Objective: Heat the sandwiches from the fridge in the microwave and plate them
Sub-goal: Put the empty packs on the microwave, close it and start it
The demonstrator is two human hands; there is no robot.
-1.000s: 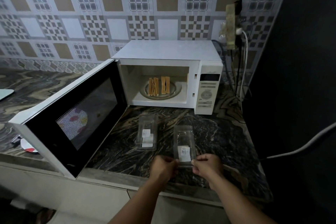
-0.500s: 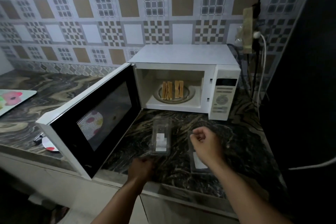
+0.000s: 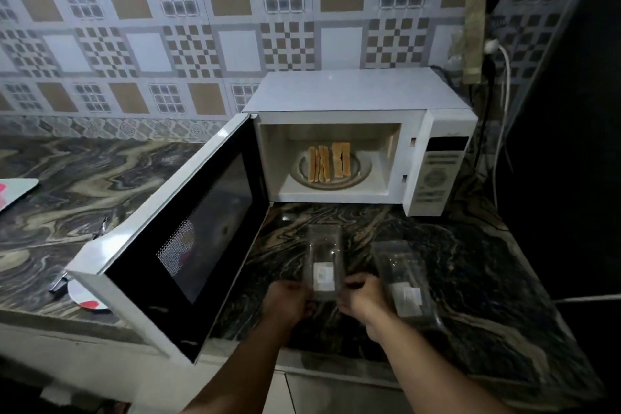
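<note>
A white microwave stands at the back of the counter with its door swung wide to the left. Inside, sandwich halves stand on edge on the glass turntable. Two clear plastic sandwich boxes lie on the counter in front. My left hand and my right hand grip the near end of the left box from either side. The right box lies free beside my right hand.
The dark marbled counter ends at a front edge near me. A flowered tray sits at the far left. A small white and red plate peeks from under the door. Cables and a wall plug hang at the right.
Both hands let go of the right box and moved left. They now hold the near end of the left box. The view shifted and came closer.
</note>
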